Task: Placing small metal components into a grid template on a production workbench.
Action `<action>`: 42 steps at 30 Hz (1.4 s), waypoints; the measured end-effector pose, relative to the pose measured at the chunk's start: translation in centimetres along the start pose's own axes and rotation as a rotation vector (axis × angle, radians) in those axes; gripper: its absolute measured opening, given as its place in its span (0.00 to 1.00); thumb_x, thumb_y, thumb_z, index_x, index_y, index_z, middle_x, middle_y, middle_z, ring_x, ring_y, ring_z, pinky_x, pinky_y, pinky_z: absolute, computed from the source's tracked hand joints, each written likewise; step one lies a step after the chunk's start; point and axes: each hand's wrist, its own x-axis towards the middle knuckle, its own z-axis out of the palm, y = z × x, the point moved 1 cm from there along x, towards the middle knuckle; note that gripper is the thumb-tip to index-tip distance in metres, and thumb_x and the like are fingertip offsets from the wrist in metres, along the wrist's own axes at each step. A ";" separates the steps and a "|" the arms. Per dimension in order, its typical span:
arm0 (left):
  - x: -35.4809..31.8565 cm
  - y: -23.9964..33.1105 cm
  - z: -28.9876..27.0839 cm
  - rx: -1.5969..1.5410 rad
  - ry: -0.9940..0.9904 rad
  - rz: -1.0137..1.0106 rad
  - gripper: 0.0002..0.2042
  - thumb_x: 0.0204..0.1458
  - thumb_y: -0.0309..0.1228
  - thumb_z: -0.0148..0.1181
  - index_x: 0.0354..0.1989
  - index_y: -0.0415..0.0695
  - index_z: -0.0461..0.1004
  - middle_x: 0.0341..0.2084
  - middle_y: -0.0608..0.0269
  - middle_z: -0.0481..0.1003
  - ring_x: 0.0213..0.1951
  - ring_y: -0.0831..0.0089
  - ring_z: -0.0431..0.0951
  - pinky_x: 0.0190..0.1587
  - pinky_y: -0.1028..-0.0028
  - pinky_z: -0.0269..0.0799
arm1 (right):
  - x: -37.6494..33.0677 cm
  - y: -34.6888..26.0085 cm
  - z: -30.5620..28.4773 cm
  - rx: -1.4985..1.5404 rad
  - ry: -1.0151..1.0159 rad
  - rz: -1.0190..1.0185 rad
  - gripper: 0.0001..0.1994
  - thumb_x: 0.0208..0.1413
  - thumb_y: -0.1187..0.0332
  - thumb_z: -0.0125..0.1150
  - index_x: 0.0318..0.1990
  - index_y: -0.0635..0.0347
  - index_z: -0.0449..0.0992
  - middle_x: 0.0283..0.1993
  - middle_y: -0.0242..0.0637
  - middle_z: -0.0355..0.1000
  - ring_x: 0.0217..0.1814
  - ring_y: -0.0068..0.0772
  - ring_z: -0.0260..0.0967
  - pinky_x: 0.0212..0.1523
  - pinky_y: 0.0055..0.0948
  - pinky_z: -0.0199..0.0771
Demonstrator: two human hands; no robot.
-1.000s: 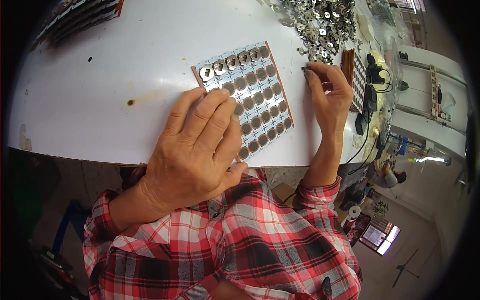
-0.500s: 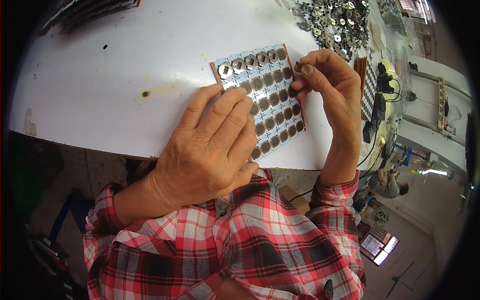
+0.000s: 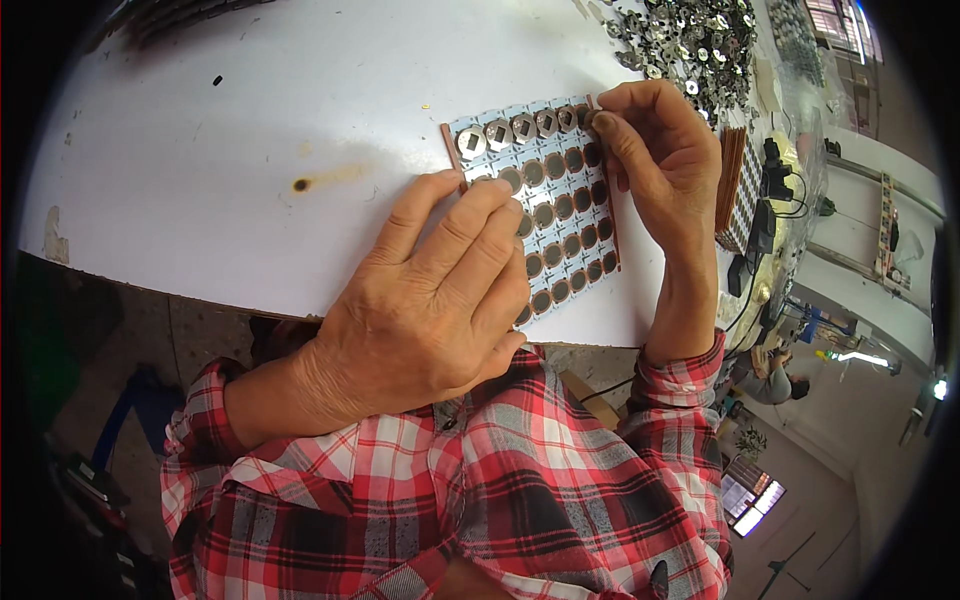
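A pale blue circuit board panel (image 3: 560,185) with brown side strips lies on the white table, covered in rows of dark round pads. Along its far row sit several silver metal contact clips (image 3: 498,134). My left hand (image 3: 430,290) rests over the panel's left part with fingers stretched out and apart, hiding the pads beneath. At the far right corner, my right hand (image 3: 660,160) is closed in a pinch over the end of that row. A small metal clip (image 3: 584,117) shows partly at its fingertips; the rest of it is hidden.
A heap of loose metal clips (image 3: 690,50) lies at the far right. Beside it stands a stack of similar panels (image 3: 735,185), with black plugs and cables (image 3: 768,200) beyond. Dark stacked boards (image 3: 170,20) stand far left. A person (image 3: 770,380) is in the background.
My right hand has moved from beside the panel's right edge onto its far right corner, bringing the small clip to the row's end. My left hand stays on the panel.
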 end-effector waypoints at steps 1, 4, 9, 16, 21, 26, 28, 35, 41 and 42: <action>0.0 0.0 0.1 0.001 0.006 0.001 0.29 0.36 0.41 0.73 0.43 0.29 0.76 0.51 0.40 0.74 0.59 0.47 0.73 0.62 0.44 0.68 | -0.1 0.2 0.1 -0.012 0.016 -0.008 0.06 0.64 0.76 0.65 0.46 0.64 0.78 0.33 0.25 0.77 0.28 0.09 0.67 0.26 0.12 0.63; 0.0 0.0 0.2 0.011 0.011 -0.001 0.29 0.36 0.41 0.73 0.42 0.29 0.76 0.51 0.40 0.75 0.59 0.47 0.73 0.62 0.44 0.68 | -0.3 0.3 0.3 0.007 0.037 -0.027 0.07 0.63 0.77 0.66 0.47 0.65 0.80 0.35 0.26 0.79 0.32 0.09 0.69 0.30 0.11 0.65; 0.2 0.2 0.3 0.010 0.011 -0.005 0.29 0.35 0.41 0.73 0.42 0.29 0.77 0.51 0.40 0.75 0.59 0.47 0.74 0.62 0.44 0.68 | -0.3 1.3 0.1 0.039 0.075 -0.021 0.08 0.62 0.77 0.67 0.48 0.65 0.83 0.38 0.28 0.81 0.38 0.12 0.74 0.38 0.13 0.71; 0.1 0.1 0.3 0.013 0.023 -0.005 0.28 0.36 0.41 0.73 0.42 0.30 0.76 0.50 0.40 0.75 0.59 0.47 0.74 0.62 0.44 0.68 | -0.2 1.6 -0.1 0.075 0.035 -0.032 0.08 0.61 0.78 0.68 0.46 0.64 0.84 0.38 0.28 0.81 0.40 0.13 0.74 0.43 0.15 0.72; 0.0 0.1 0.1 0.010 0.015 -0.009 0.28 0.35 0.40 0.73 0.42 0.30 0.76 0.50 0.40 0.74 0.59 0.46 0.73 0.62 0.44 0.68 | 0.2 1.3 -0.2 0.161 -0.016 0.012 0.07 0.60 0.78 0.68 0.45 0.64 0.85 0.38 0.28 0.81 0.40 0.12 0.74 0.42 0.15 0.71; 0.2 0.3 -0.1 -0.001 0.005 -0.018 0.29 0.34 0.40 0.73 0.42 0.30 0.76 0.51 0.41 0.74 0.59 0.47 0.73 0.63 0.44 0.68 | -0.1 1.0 0.4 0.132 0.048 0.016 0.07 0.61 0.77 0.68 0.45 0.64 0.85 0.36 0.28 0.81 0.38 0.13 0.74 0.41 0.15 0.72; 0.3 0.1 -0.1 -0.010 0.011 -0.016 0.29 0.34 0.39 0.74 0.42 0.30 0.76 0.51 0.41 0.74 0.59 0.47 0.73 0.63 0.45 0.67 | -0.4 0.9 0.9 0.025 0.102 -0.029 0.07 0.61 0.77 0.68 0.46 0.65 0.84 0.36 0.27 0.80 0.37 0.12 0.73 0.40 0.15 0.70; 0.1 0.1 0.1 -0.002 0.015 -0.008 0.29 0.34 0.40 0.73 0.43 0.30 0.76 0.51 0.41 0.74 0.60 0.48 0.72 0.64 0.45 0.67 | -1.0 -0.1 1.5 -0.326 0.105 -0.199 0.12 0.56 0.78 0.71 0.48 0.63 0.84 0.35 0.24 0.71 0.31 0.10 0.66 0.32 0.13 0.63; 0.1 0.1 0.1 -0.005 0.019 -0.009 0.29 0.34 0.39 0.73 0.42 0.30 0.76 0.51 0.41 0.74 0.59 0.47 0.73 0.63 0.44 0.68 | -0.8 -0.2 2.0 -0.253 0.120 -0.189 0.10 0.54 0.80 0.71 0.45 0.64 0.84 0.35 0.26 0.72 0.33 0.10 0.69 0.31 0.13 0.65; 0.2 0.1 0.0 -0.005 0.014 -0.010 0.29 0.34 0.39 0.73 0.42 0.30 0.76 0.51 0.41 0.74 0.59 0.47 0.73 0.63 0.44 0.68 | -0.7 -0.2 2.0 -0.232 0.127 -0.163 0.09 0.54 0.80 0.71 0.44 0.64 0.83 0.35 0.27 0.72 0.33 0.10 0.69 0.31 0.13 0.65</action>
